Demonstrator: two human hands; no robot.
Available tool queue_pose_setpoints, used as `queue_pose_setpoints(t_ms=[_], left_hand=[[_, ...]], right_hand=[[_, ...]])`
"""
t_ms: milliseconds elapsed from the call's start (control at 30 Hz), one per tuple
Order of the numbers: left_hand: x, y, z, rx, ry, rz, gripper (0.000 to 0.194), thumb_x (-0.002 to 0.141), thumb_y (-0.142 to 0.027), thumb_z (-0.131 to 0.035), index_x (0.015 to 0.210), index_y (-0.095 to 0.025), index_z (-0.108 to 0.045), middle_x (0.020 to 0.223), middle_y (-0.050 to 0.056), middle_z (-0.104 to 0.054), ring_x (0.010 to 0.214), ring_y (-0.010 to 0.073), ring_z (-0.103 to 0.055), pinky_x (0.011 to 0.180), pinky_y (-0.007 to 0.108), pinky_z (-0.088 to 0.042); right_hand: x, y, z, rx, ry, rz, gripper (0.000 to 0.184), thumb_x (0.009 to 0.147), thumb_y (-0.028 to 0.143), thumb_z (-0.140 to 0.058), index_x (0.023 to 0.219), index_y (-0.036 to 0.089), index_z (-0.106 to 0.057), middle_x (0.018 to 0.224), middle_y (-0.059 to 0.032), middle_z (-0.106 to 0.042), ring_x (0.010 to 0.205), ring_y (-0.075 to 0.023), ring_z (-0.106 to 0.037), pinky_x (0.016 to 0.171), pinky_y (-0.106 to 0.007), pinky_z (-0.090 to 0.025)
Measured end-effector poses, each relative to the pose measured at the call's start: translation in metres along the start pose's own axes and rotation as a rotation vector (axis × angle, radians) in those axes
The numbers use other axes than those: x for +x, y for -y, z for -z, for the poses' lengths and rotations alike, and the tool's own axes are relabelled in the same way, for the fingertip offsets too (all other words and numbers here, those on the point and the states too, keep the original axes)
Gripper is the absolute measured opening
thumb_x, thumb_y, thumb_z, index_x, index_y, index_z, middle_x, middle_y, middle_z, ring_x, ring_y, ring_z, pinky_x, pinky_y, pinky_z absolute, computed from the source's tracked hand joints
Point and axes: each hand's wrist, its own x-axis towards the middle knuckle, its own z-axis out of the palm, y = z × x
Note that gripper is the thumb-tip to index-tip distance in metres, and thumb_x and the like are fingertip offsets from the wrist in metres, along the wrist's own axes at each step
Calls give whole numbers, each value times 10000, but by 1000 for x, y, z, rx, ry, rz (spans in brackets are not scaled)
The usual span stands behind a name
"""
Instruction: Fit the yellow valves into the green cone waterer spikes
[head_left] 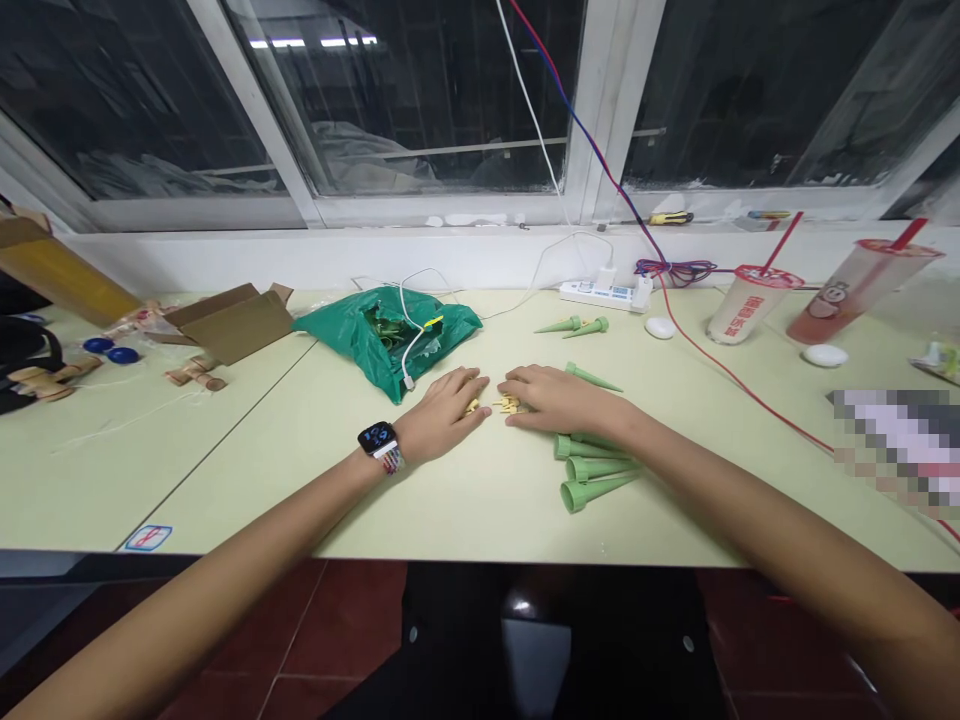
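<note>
My left hand (448, 412), with a watch (377, 440) on its wrist, lies palm down on the table, fingers stretched out. A few small yellow pieces (472, 405) show beneath its fingertips. Facing it, my right hand (551, 400) rests low over more small yellow pieces (510, 404), partly hidden under its fingers. Both hands look loosely spread rather than closed. Several green plastic cone spikes (589, 493) lie near and under my right forearm, and another green cone (591, 376) is just beyond that hand.
A green plastic bag (341, 335) lies behind my left hand with a white cable on it. Two yellow-tipped green cones (574, 326) lie farther back near a power strip (606, 294). Drink cups (750, 305) stand right; a cardboard box (232, 322) and wooden toys (196, 374) lie left.
</note>
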Motion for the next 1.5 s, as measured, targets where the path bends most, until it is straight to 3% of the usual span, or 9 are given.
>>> queue_pose_setpoints(t_ms=[200,400,567,733,1100,1200,1300,1400,1500], left_hand=[[-13,-1,3,-49,-94,2,414,1068,-443,-459,1382,-208,-593,1429,132,-561,1378,297,-482,1197,500,-393],[-18,-1,7,-35,-116,0,375,1068,-451,-464,1306,-219,-637,1369,119,-600,1333,297,-512,1159,498,-416],[-17,-7,12,10,-123,-3,377,1079,-426,-421,1318,-238,-645,1432,108,-603,1331,300,-544,1144,519,-417],[-13,-7,17,-17,-132,35,442,1083,-449,-392,1387,-232,-627,1456,118,-604,1349,316,-547,1149,541,-408],[34,-9,62,-860,-524,29,529,1056,-615,-394,1094,-204,-725,1258,132,-722,1204,267,-658,1008,418,-542],[47,-23,62,-826,-560,-6,381,1023,-530,-534,1046,-195,-715,1144,118,-730,1105,246,-678,950,394,-557],[59,-45,51,-649,-511,-124,269,982,-410,-635,1144,-203,-692,1190,101,-705,1109,226,-665,976,386,-543],[70,-70,36,-476,-440,-237,323,986,-377,-646,1267,-222,-677,1237,103,-691,1139,229,-645,1001,388,-522],[80,-88,25,-471,-372,-234,324,968,-373,-686,1256,-225,-701,1149,85,-713,984,200,-671,875,330,-531]], right_hand=[[4,-2,-6,-1,-70,34,364,1013,361,-606,1328,188,-662,1256,-162,-676,1170,-332,-626,1001,-459,-480],[2,-10,0,145,-95,-32,502,1002,495,-600,1413,207,-606,1383,-149,-636,1240,-326,-612,1039,-451,-477],[4,-70,13,72,-216,-307,435,1046,342,-467,1415,147,-591,1406,-170,-615,1271,-313,-590,1089,-437,-450],[0,-131,20,-259,-117,-620,475,916,135,-526,1385,98,-597,1387,-230,-597,1274,-363,-553,1025,-438,-467],[-52,-153,32,-252,-115,-762,324,853,232,-624,1152,200,-743,1215,-142,-674,1057,-296,-662,835,-368,-496],[-60,-141,42,-87,-332,-770,288,828,290,-642,1065,184,-767,1100,-131,-706,974,-287,-664,807,-370,-499],[-57,-118,44,406,-526,-693,216,805,313,-645,892,157,-767,816,-89,-706,775,-234,-657,750,-357,-520],[-50,-90,41,935,-451,-519,190,777,341,-708,788,156,-749,696,-49,-661,677,-188,-632,704,-332,-549],[-47,-67,39,1121,-295,-347,195,804,352,-755,765,161,-753,696,-28,-651,697,-156,-623,703,-288,-541]])
